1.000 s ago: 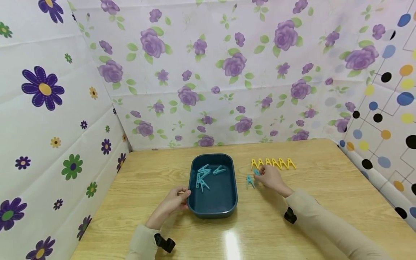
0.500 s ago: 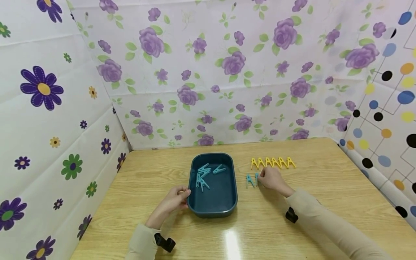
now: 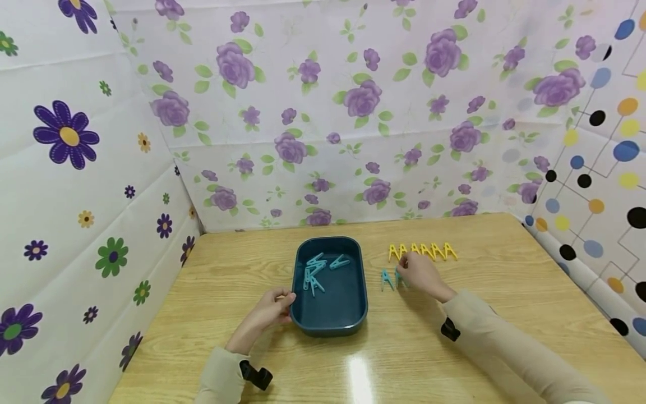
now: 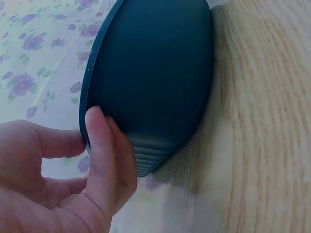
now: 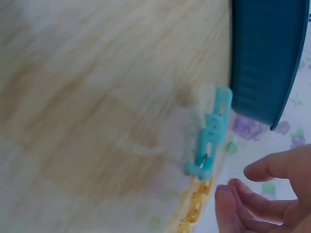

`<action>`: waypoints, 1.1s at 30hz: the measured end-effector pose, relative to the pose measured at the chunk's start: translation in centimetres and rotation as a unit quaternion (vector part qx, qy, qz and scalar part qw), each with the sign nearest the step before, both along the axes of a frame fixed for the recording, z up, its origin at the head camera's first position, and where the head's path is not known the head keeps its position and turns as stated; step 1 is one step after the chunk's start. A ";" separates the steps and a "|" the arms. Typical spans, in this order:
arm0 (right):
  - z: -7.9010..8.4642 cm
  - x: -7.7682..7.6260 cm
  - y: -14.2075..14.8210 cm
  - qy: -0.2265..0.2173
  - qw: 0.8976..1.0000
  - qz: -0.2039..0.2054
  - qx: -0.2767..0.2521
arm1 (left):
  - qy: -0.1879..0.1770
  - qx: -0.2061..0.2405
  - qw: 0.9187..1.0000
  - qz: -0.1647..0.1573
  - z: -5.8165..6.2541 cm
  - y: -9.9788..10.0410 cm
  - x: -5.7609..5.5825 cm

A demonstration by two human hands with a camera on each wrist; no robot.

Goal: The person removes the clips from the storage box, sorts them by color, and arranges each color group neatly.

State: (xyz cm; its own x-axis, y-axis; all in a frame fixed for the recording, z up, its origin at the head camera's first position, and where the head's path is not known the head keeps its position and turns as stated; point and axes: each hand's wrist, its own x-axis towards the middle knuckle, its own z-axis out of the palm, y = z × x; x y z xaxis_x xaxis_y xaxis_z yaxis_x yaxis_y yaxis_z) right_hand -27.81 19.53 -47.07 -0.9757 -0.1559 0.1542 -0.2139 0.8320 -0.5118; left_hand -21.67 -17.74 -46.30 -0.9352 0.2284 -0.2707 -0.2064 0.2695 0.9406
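Note:
My left hand (image 3: 272, 310) pinches the left rim of a dark blue plastic bin (image 3: 330, 331), as the left wrist view shows with the fingers (image 4: 103, 160) against its outer wall. Several light blue clothespins (image 3: 315, 269) lie inside. To the right of the bin, two light blue clothespins stand legs-down on the table, a left one (image 3: 386, 279) and a right one (image 3: 398, 277) partly covered by my right hand (image 3: 424, 275). In the right wrist view, that hand's thumb and fingers are parted, holding nothing, a little away from the light blue clothespins (image 5: 212, 133).
A row of several yellow clothespins (image 3: 423, 251) stands behind the right hand. The wood-grain table (image 3: 242, 258) ends at a flowered cloth (image 3: 333, 140) at the back, with patterned cloths on both sides.
My right hand set a light blue clothespin down beside the first, let go of it, and rose slightly. The left hand keeps its grip on the bin's rim.

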 end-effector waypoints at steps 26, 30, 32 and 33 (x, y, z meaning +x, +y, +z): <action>3.2 -1.6 -7.1 0.082 0.992 0.071 -0.069 | -0.010 0.017 1.000 -0.003 -0.2 -0.5 -0.1; 3.4 -2.1 -8.0 0.073 0.992 0.076 -0.071 | -0.012 0.017 1.000 -0.004 -0.3 -0.4 -0.1; 3.5 -2.4 -8.4 0.070 0.992 0.081 -0.072 | -0.013 0.017 1.000 -0.003 -0.2 -0.3 -0.1; 3.6 -2.5 -8.6 0.064 0.992 0.084 -0.074 | -0.014 0.018 1.000 -0.003 -0.2 -0.3 -0.1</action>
